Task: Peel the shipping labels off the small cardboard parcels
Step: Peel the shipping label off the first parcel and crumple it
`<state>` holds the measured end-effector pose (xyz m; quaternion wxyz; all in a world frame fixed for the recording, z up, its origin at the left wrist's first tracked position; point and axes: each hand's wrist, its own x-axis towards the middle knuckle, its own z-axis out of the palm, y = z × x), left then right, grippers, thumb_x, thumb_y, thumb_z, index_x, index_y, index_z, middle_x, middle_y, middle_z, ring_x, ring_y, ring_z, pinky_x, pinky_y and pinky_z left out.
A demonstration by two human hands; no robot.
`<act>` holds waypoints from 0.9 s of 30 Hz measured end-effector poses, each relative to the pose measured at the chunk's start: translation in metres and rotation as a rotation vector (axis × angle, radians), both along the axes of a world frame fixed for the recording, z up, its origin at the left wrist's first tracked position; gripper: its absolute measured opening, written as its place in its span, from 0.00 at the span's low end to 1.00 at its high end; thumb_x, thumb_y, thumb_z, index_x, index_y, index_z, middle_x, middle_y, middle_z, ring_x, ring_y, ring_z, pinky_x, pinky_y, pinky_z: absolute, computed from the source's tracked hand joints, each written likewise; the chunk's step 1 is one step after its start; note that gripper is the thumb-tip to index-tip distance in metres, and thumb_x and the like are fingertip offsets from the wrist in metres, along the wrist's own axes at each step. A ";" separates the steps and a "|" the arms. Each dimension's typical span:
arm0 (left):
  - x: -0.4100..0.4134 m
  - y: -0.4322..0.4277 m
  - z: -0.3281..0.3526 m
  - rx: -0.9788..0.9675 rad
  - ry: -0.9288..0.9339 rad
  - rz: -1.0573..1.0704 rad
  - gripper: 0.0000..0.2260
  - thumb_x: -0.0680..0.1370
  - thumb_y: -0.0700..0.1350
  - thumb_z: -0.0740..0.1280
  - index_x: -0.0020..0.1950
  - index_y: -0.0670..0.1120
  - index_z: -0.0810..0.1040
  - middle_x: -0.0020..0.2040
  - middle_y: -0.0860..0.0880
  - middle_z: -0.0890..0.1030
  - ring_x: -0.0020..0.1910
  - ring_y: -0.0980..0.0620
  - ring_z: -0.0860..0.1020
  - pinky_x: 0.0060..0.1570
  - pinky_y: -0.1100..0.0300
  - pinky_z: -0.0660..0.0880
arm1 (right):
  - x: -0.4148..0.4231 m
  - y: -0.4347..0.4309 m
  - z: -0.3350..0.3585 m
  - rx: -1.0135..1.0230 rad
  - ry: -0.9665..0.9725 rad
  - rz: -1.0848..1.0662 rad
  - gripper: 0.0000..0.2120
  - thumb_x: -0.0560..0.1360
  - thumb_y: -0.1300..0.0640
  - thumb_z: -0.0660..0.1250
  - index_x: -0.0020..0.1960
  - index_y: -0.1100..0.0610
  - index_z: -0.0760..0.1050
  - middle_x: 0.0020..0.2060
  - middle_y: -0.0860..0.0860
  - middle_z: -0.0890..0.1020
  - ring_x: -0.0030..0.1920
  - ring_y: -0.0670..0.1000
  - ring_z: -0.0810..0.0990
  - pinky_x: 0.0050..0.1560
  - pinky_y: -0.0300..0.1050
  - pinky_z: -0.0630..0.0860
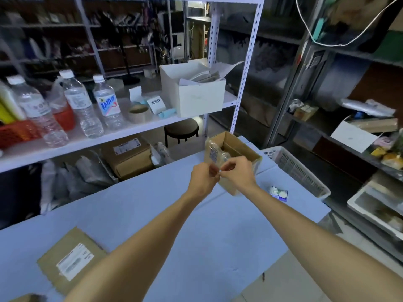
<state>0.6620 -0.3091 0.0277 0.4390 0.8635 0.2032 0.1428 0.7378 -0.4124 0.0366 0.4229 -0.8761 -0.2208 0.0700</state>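
Note:
An open cardboard box stands at the far side of the light blue table. A clear strip of tape with a peeled label rises in front of the box. My left hand and my right hand meet just before the box, and both pinch the lower end of that strip between fingertips. A flat cardboard parcel with a white shipping label lies near the table's front left. The corner of another parcel shows at the bottom left edge.
A white plastic basket sits to the right of the table. A small crumpled wad lies on the table near it. The shelf behind holds water bottles, a tape roll and a white box. A labelled carton sits below.

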 end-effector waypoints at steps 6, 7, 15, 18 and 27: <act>0.066 -0.019 0.013 0.184 0.090 -0.065 0.08 0.73 0.38 0.65 0.49 0.43 0.82 0.47 0.44 0.84 0.48 0.44 0.80 0.45 0.56 0.74 | 0.070 -0.022 0.013 -0.081 -0.064 0.075 0.03 0.66 0.60 0.76 0.39 0.57 0.84 0.36 0.50 0.84 0.41 0.47 0.81 0.42 0.38 0.75; 0.075 -0.019 0.016 0.257 0.109 -0.112 0.09 0.73 0.38 0.65 0.50 0.43 0.82 0.48 0.43 0.83 0.50 0.43 0.79 0.45 0.55 0.73 | 0.081 -0.024 0.013 -0.109 -0.078 0.088 0.02 0.67 0.60 0.75 0.39 0.56 0.84 0.37 0.50 0.85 0.41 0.47 0.81 0.44 0.40 0.76; 0.128 -0.009 0.042 0.758 0.382 -0.255 0.15 0.77 0.35 0.60 0.62 0.41 0.76 0.58 0.40 0.80 0.56 0.38 0.78 0.48 0.51 0.74 | 0.145 -0.008 0.017 -0.332 -0.239 0.207 0.06 0.70 0.66 0.68 0.42 0.58 0.82 0.44 0.57 0.84 0.49 0.58 0.81 0.46 0.46 0.75; 0.137 -0.007 0.039 0.773 0.417 -0.225 0.15 0.78 0.36 0.60 0.63 0.42 0.77 0.60 0.42 0.79 0.58 0.41 0.78 0.49 0.53 0.74 | 0.160 -0.003 0.011 -0.403 -0.258 0.179 0.11 0.70 0.69 0.62 0.42 0.58 0.80 0.47 0.59 0.82 0.50 0.61 0.79 0.46 0.47 0.75; 0.150 0.006 0.036 0.718 0.461 -0.149 0.15 0.77 0.36 0.61 0.63 0.42 0.76 0.60 0.42 0.78 0.59 0.41 0.76 0.50 0.52 0.74 | 0.181 0.007 0.006 -0.429 -0.268 0.183 0.13 0.72 0.66 0.57 0.42 0.59 0.81 0.46 0.59 0.83 0.48 0.61 0.81 0.48 0.51 0.80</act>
